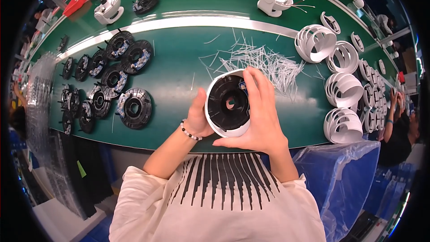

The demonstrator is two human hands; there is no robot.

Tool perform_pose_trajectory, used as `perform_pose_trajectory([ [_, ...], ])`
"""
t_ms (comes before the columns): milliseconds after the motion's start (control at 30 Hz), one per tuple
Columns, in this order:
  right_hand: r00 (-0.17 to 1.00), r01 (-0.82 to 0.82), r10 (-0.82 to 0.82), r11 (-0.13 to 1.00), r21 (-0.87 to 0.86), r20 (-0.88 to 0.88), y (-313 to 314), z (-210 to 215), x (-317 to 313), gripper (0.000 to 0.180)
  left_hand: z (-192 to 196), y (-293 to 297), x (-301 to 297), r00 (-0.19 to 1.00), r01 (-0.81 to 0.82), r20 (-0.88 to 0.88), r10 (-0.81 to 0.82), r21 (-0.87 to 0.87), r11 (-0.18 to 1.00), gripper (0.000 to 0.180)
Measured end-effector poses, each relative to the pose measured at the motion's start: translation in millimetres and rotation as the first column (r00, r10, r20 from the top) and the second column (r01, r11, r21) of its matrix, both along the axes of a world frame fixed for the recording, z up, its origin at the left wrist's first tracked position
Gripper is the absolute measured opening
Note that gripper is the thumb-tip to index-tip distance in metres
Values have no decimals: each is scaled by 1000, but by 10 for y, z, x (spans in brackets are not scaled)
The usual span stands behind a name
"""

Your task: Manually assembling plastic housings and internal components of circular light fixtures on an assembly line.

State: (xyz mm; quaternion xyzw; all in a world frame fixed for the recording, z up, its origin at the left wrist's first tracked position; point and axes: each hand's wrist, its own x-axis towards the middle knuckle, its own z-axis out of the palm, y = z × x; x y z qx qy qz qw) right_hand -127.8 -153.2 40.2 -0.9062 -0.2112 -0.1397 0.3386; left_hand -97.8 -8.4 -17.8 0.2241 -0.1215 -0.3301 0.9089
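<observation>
Between my two hands, above the near edge of the green bench, is a white ring-shaped housing [238, 131] with a black round disc [221, 97] seated inside it. The disc has a hole at its centre, and a bit of blue circuit board shows at its upper right. My left hand [198, 115] closes on the housing's left side, thumb up, its other fingers mostly hidden beneath. Wrapped round the right side, my right hand [263, 116] has its fingers over the far rim and its thumb along the near edge.
Several black discs with circuit boards [135, 108] lie at left. A pile of thin white strips [264, 62] is spread beyond my hands. Stacked white rings [344, 90] stand at right. White housings [274, 1] sit on the raised far strip. Another person's arm [389, 127] shows far right.
</observation>
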Motion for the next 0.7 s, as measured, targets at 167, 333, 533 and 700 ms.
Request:
perform_pose_trajectory([
  [167,981,161,-168,984,82,96,136,-191,9,111,90,-42,10,991,-93,-89,98,60,994,61],
  [333,932,317,-339,934,163,131,250,-348,-59,105,75,-100,66,994,-82,-78,80,-16,997,67],
  [533,913,306,-342,935,179,224,214,-398,-42,107,107,-180,63,994,-113,1,113,-17,993,74],
  [700,923,289,-322,941,174,210,126,-334,-41,108,153,-224,38,990,-139,-35,138,-53,989,67],
])
